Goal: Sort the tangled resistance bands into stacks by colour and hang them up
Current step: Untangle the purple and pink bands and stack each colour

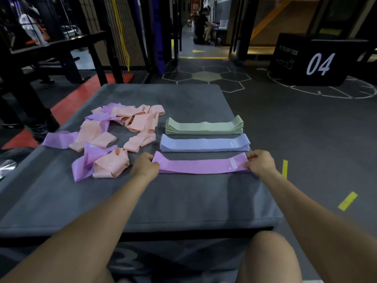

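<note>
Both hands, left hand [145, 164] and right hand [259, 162], pinch the ends of a pink band [201, 166] lying flat on a grey padded box [183, 201]. Beyond the grip lie blue stack [205, 143] and green stack [204, 126]; left of it, the tangled pile [114, 135]. Dark gym floor [306, 129] surrounds the box.

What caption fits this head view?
Both hands, left hand and right hand, flatten a purple band beside green stack.

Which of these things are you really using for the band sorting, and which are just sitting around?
For the job:
- purple band, held at its ends by left hand and right hand
- green stack
- blue stack
- tangled pile of peach and purple bands
- grey box they lie on

Just around:
- black box marked 04
- yellow floor tape
- rack
</note>
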Demonstrator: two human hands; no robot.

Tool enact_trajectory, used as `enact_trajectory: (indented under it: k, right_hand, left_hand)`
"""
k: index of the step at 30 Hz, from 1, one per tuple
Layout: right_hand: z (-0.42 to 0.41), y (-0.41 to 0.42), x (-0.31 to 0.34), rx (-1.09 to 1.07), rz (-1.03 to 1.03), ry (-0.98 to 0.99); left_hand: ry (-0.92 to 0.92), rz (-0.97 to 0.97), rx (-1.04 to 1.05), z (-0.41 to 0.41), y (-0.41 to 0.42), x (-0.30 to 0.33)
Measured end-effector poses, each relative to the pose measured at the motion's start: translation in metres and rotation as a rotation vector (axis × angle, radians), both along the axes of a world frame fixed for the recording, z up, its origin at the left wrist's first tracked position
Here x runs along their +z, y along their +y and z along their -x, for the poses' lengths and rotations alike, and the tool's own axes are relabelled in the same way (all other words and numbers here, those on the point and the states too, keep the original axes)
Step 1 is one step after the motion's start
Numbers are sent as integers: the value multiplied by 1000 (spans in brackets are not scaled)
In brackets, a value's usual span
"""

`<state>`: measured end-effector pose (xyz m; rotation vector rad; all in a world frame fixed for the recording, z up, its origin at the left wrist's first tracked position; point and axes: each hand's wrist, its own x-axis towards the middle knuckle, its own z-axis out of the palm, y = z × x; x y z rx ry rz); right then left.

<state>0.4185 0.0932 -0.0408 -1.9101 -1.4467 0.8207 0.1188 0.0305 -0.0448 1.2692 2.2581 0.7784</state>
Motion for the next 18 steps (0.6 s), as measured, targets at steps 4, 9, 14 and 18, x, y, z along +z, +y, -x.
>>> enact_trajectory:
  k: [4,9,14,18]
  right_hand:
    - [-2,2,-6,0,19,-16]
    - [-1,3,-6,-6,9,2]
    - [-4,4,-6,-69,-67,-18]
    - [-5,5,-10,-89,-102,-44]
  left_hand:
    - [14,42,-34,4,2,-5]
    - [32,16,-38,4,3,-6]
    - [38,-69,26,7,8,-10]
    - [23,-81,51,6,10,-14]
